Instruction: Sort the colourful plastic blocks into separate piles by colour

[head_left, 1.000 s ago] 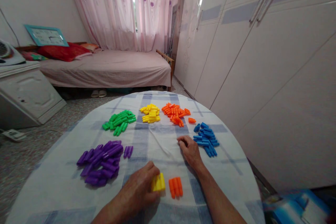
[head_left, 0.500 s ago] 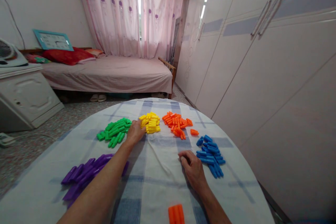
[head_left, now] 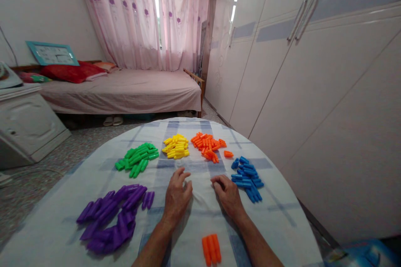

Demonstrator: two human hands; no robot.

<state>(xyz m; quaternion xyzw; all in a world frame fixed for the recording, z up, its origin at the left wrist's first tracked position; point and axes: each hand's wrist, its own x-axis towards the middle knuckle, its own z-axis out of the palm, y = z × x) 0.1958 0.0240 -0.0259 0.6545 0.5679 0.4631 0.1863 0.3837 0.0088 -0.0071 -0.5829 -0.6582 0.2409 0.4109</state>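
Note:
My left hand [head_left: 178, 194] hovers over or rests on the middle of the cloth with fingers apart and nothing visible in it. My right hand [head_left: 228, 196] lies closed beside the blue pile, its fingers curled; what they hold, if anything, is hidden. Small tube-shaped plastic pieces like pen caps lie in piles by colour: green pieces [head_left: 138, 158], yellow pieces [head_left: 176, 147], orange pieces [head_left: 208, 145] and blue pieces [head_left: 248, 178]. Larger purple pieces [head_left: 109, 212] spread at the left. A small row of orange pieces [head_left: 211, 249] sits near me, between my forearms.
A checked tablecloth [head_left: 275, 225] covers the round table. Beyond it stands a bed [head_left: 134, 89] with a red pillow [head_left: 67, 71] and a blue-framed clock [head_left: 52, 53]. White wardrobe doors [head_left: 328, 104] line the right; a white cabinet [head_left: 31, 123] is at the left.
My left hand has drawn back from the yellow pile towards me, next to my right hand, and its fingers have spread. My right hand stays closed by the blue pieces. The view has shifted slightly.

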